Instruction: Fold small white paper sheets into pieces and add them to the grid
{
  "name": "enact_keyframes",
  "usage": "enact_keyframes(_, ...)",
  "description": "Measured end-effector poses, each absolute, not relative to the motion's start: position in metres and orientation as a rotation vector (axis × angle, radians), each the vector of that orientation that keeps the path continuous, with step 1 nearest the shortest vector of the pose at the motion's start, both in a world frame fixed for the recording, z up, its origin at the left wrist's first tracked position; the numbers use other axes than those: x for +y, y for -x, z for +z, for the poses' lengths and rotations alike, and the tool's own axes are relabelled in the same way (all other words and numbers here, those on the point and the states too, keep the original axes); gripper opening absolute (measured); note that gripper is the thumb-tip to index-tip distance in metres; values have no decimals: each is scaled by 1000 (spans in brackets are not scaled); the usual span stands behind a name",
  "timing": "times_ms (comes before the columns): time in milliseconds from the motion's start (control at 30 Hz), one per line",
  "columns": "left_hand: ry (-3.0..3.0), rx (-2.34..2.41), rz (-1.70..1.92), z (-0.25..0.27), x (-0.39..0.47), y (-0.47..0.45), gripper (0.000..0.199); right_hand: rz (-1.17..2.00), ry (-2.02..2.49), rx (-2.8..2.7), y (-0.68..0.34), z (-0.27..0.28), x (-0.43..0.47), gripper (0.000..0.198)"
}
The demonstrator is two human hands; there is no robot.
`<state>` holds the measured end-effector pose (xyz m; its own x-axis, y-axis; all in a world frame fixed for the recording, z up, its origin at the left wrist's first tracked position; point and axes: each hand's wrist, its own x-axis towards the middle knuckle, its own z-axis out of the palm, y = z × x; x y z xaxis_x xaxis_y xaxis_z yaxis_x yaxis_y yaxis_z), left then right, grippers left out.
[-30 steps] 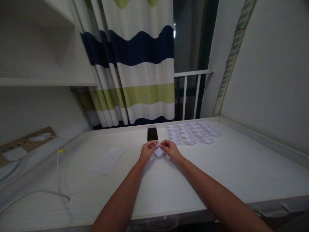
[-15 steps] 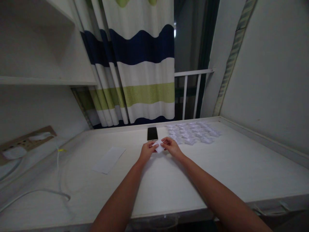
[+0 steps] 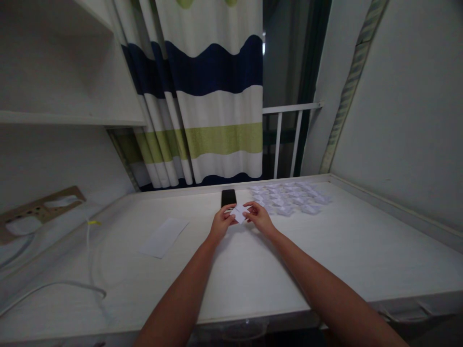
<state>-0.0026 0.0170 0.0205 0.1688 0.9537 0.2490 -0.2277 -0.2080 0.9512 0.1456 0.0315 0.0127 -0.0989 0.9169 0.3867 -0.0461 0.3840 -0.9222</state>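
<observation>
Between my two hands is a small piece of folded white paper (image 3: 239, 214), held just above the table. My left hand (image 3: 221, 222) pinches its left side, and my right hand (image 3: 259, 218) grips its right side. Right behind the paper lies a black phone (image 3: 228, 197), its near end partly covered by my fingers. To the right of the phone, several folded white paper pieces (image 3: 284, 210) are laid out in rows.
White paper sheets (image 3: 164, 238) lie on the white table (image 3: 253, 279) at the left. A white cable (image 3: 65, 284) runs over the table's left side from a power strip (image 3: 43, 212). A striped curtain (image 3: 220, 111) hangs behind, beside a white railing (image 3: 289, 109).
The folded paper has been lifted slightly and turned, so more of its face and a crease show. My fingers have shifted to its side corners.
</observation>
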Motion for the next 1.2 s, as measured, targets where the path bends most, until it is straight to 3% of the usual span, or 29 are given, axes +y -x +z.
enact_keyframes(367,-1269,800,1304,22,15,3,52,939,817,-1475,-146,13,30,23)
enact_keyframes(1200,-1145,797,1294,22,17,3,21,1035,768,-1482,-146,20,28,14)
